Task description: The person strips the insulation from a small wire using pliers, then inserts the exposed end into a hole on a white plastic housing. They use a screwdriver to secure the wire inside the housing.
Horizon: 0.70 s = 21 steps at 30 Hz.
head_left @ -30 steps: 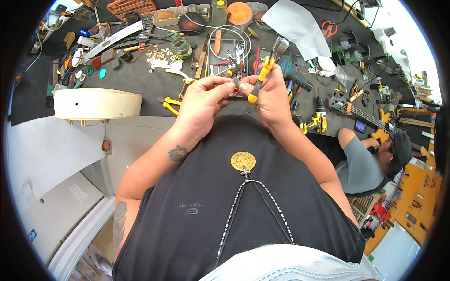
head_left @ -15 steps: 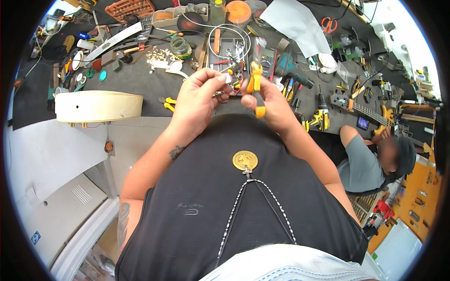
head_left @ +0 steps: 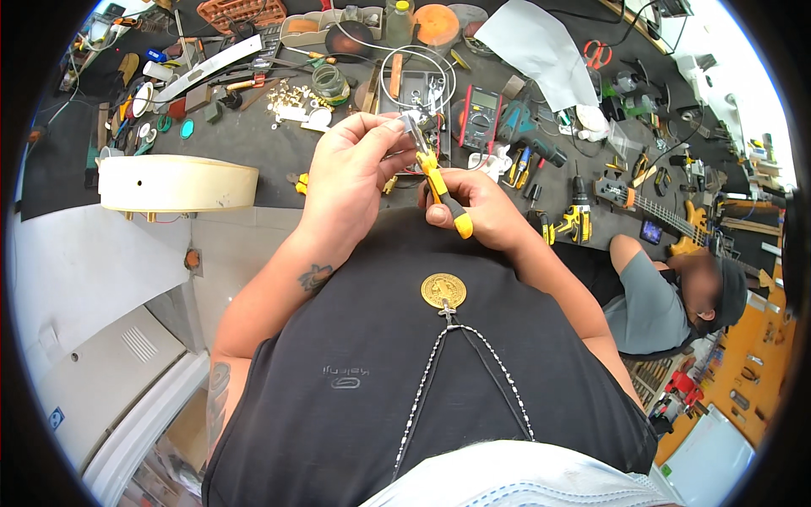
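Observation:
My right hand [head_left: 483, 207] is wrapped round yellow-and-black long-nosed pliers [head_left: 438, 186]. Their jaws point up and away from me, to the fingertips of my left hand [head_left: 348, 173]. Between thumb and forefinger, the left hand pinches a small pale, see-through piece [head_left: 409, 124]. The pliers' tips meet or overlap this piece; whether they grip it I cannot tell. Beneath the hands lies a grey tray [head_left: 411, 84] of small metal parts, partly covered by my fingers. The yellow handles of another hand tool [head_left: 299, 182] show beside my left wrist.
A cream rounded body [head_left: 177, 183] lies at the bench's left front edge. Brass-coloured bits [head_left: 291, 100] and a glass jar [head_left: 329, 83] are beyond my left hand. A red multimeter [head_left: 480, 117], a teal power tool [head_left: 525, 127] and a yellow drill [head_left: 578, 215] lie rightward. Another person [head_left: 650, 300] sits at right.
The pliers have swung from upright to a slant, and their jaws have come to the piece in my left fingers. My right hand has lowered slightly, uncovering the multimeter.

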Each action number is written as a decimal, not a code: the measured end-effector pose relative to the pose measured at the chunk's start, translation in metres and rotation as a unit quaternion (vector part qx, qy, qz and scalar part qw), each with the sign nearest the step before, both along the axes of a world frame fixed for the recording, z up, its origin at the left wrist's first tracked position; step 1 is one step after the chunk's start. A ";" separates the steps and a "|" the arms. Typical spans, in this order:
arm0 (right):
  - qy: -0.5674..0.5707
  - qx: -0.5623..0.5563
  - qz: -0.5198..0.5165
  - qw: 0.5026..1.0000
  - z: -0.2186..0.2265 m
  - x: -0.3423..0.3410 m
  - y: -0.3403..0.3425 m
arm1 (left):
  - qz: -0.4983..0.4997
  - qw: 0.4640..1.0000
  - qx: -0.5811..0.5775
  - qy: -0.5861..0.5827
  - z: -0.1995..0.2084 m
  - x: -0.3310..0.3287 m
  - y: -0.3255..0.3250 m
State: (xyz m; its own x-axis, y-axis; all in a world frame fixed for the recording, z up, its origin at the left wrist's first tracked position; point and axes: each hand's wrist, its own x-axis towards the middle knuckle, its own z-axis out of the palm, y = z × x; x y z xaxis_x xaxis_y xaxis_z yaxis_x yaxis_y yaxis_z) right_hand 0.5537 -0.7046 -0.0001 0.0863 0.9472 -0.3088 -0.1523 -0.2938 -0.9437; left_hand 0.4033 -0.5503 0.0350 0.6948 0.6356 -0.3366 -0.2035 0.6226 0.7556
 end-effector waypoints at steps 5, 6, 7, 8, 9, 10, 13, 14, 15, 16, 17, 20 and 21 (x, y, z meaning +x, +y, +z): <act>0.022 -0.024 0.001 0.999 0.005 0.001 0.002 | 0.006 1.000 0.009 0.006 0.000 -0.001 -0.001; 0.016 -0.024 0.002 1.000 0.006 0.001 0.003 | 0.004 1.000 0.012 0.004 0.000 -0.001 0.000; 0.020 -0.027 0.000 0.999 0.006 0.000 0.003 | 0.001 1.000 0.016 0.003 0.000 -0.002 0.000; 0.023 -0.031 -0.002 0.999 0.005 0.000 0.003 | 0.002 1.000 0.015 0.003 0.001 -0.002 0.000; 0.027 -0.034 -0.003 0.999 0.005 0.000 0.003 | 0.003 1.000 0.014 0.003 0.002 -0.001 0.000; 0.024 -0.032 -0.004 0.999 0.004 0.000 0.003 | 0.004 1.000 0.014 0.003 0.002 -0.001 0.000; 0.017 -0.028 -0.008 0.999 0.001 0.000 0.002 | 0.005 1.000 0.015 0.006 -0.001 -0.001 0.001; 0.017 -0.029 -0.009 0.999 0.000 -0.001 0.002 | 0.006 1.000 0.017 0.005 -0.001 -0.001 0.001; 0.017 -0.030 -0.012 0.999 0.000 -0.002 0.002 | 0.007 1.000 0.019 0.004 0.000 -0.002 0.001; 0.017 -0.031 -0.012 0.999 0.000 -0.002 0.003 | 0.007 1.000 0.020 0.003 0.000 -0.002 0.001; 0.016 -0.032 -0.012 0.999 0.000 -0.002 0.003 | 0.008 1.000 0.021 0.002 0.000 -0.002 0.000; 0.020 -0.038 -0.015 0.999 0.001 -0.002 0.003 | 0.008 1.000 0.024 0.001 0.000 -0.002 0.001; 0.021 -0.040 -0.018 0.999 0.001 -0.003 0.003 | 0.007 1.000 0.026 0.001 0.000 -0.002 0.001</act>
State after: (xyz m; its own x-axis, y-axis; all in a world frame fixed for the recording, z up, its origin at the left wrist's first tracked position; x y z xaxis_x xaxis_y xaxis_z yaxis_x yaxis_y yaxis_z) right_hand 0.5510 -0.7018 0.0014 0.1043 0.9162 -0.3869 -0.2034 -0.3612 -0.9100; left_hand 0.4016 -0.5491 0.0355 0.6850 0.6617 -0.3050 -0.2100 0.5801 0.7870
